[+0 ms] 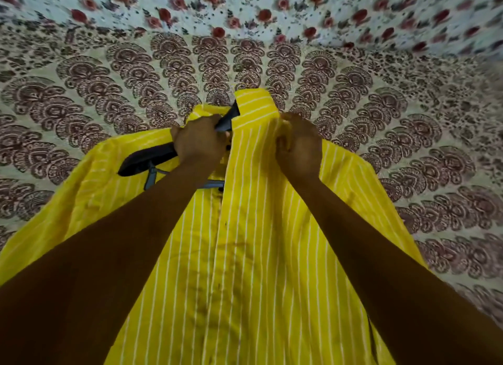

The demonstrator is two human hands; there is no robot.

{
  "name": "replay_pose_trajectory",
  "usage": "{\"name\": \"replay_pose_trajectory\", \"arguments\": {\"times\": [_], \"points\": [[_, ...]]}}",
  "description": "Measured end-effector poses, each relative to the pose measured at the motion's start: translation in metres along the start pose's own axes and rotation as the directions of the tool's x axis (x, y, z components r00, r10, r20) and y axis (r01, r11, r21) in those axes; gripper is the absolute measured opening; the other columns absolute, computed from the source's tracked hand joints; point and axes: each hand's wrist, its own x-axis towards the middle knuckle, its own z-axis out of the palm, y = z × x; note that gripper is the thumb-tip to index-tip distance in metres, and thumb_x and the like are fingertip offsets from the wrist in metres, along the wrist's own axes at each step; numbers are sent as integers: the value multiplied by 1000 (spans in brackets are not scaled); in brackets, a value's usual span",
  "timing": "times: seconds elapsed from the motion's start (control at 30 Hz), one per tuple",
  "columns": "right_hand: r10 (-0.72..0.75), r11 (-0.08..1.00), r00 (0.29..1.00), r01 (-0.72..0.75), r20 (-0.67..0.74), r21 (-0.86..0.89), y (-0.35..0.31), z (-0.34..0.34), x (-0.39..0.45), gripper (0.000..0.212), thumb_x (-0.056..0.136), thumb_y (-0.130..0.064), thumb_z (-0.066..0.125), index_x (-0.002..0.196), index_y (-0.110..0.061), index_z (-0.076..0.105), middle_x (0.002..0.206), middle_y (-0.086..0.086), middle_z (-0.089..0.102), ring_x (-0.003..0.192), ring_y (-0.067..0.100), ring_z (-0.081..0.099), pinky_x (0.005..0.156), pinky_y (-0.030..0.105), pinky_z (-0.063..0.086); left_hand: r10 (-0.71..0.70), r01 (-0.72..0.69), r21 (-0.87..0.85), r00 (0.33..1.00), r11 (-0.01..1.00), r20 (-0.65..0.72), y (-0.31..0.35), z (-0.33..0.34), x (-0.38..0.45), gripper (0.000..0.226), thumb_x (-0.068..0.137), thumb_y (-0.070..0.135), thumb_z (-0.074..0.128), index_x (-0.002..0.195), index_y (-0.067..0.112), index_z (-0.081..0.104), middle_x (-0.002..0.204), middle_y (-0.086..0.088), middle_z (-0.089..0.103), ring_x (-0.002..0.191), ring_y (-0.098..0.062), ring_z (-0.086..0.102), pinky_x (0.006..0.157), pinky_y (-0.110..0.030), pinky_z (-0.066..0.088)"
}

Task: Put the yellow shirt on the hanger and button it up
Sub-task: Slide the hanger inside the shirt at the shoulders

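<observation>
We are looking down at a yellow cotton shirt with thin white stripes [245,255], lying front-up on a bed covered by a cream sheet printed with dark red-brown paisley fans [109,73]. The collar end is pointing to 12 o'clock, the hem running off toward 6. A black plastic hanger with a grey crossbar [147,160] is sitting partly inside the shirt; its 9 o'clock arm is still showing bare over the open front panel, and its other side is hidden under the fabric.

The left hand [200,144] is curling its fingers round the hanger near the neck, so that grip is clamped on the hanger. The right hand [298,144] is bunching the 3 o'clock front panel near the collar, its grip closed on the cloth.

We are judging this as the hanging step, half done. Buttoning is apparently not started: the placket looks open at the top, though lower down we cannot tell.

The next move is probably calling for pulling the 9 o'clock shoulder over the bare hanger arm, then squaring the collar before fastening the top button.
</observation>
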Motion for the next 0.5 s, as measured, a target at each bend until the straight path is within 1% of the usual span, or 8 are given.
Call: {"name": "replay_pose_trajectory", "arguments": {"times": [0.07,0.13,0.2,0.3,0.37,0.43,0.47,0.5], "points": [[34,985,995,-18,92,-172,16,-2,2,55,75,-26,42,126,-5,50,119,18,60,111,36,53,95,41,38,8,-8,-18,1000,1000,-7,-4,1,-1,35,93,30,51,127,24,54,114,-17,64,110,-37,53,102,-42,25],[61,973,979,-15,192,-232,24,-1,5,49,80,-23,51,127,-7,49,117,18,60,109,36,53,90,41,38,23,-24,-16,999,1000,-22,-5,4,-1,31,92,31,51,122,25,57,108,-18,65,106,-39,54,99,-42,28],[99,970,977,-53,190,-236,26,2,11,44,82,-20,56,124,-9,51,116,18,60,108,36,54,89,42,39,45,-46,-13,998,999,-33,-4,6,0,27,92,30,51,118,25,59,103,-18,66,102,-38,55,97,-41,29],[218,963,959,-181,183,-198,24,4,21,38,84,-22,56,121,-13,54,119,15,60,112,34,54,91,42,40,91,-91,-2,995,996,-49,-3,10,2,27,92,31,52,117,25,59,101,-17,66,101,-37,57,94,-41,28],[235,968,953,-211,189,-138,25,5,24,33,84,-23,58,115,-14,58,116,12,63,111,32,55,88,40,41,107,-106,17,992,994,-69,-2,10,0,25,92,30,52,115,23,59,100,-17,66,101,-37,56,93,-40,28],[226,972,960,-211,163,-102,26,5,23,29,83,-21,59,111,-13,61,111,14,65,107,34,57,86,40,43,130,-125,41,980,991,-151,-4,9,-9,28,90,25,51,117,20,58,113,-15,62,111,-36,51,95,-41,28],[225,972,963,-212,147,-99,27,4,24,29,83,-20,58,110,-12,62,109,16,66,106,36,58,85,42,44,150,-148,26,964,989,-221,-5,8,-18,31,89,21,51,119,20,58,123,-13,57,117,-35,47,97,-41,28],[231,971,964,-220,132,-96,29,4,24,28,83,-20,58,108,-11,63,107,17,66,104,37,58,85,42,45,177,-188,-6,936,982,-304,-8,7,-30,32,86,18,52,117,19,60,126,-12,54,118,-35,45,96,-40,28]]}}
